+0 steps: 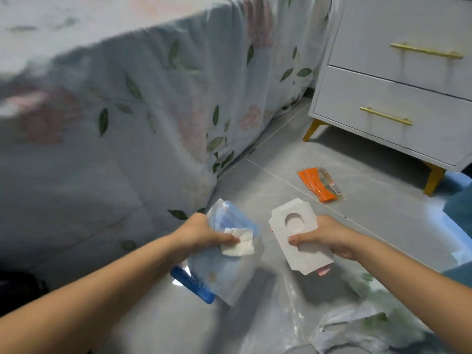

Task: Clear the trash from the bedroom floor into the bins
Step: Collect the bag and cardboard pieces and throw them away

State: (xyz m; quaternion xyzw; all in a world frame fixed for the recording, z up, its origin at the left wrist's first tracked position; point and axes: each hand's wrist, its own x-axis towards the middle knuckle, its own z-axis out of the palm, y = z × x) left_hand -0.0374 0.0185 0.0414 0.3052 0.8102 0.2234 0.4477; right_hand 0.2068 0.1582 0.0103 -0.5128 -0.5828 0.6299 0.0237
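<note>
My left hand (204, 232) grips a pale blue plastic wrapper (224, 272) with a dark blue end, and its thumb pins a small white tissue (238, 242) on top. My right hand (324, 237) holds a flat white cardboard piece (293, 223) with a round cut-out, thumb pressed on its face; something pink peeks out under its lower edge. An orange snack wrapper (320, 183) lies on the grey tiled floor (268, 154) beyond my hands. A clear and green plastic bag (362, 325) lies crumpled on the floor at the lower right.
A bed with a floral cover (127, 111) fills the left side. A white two-drawer nightstand (398, 98) on yellow legs stands at the upper right. A blue object (457, 208) sits at the right edge.
</note>
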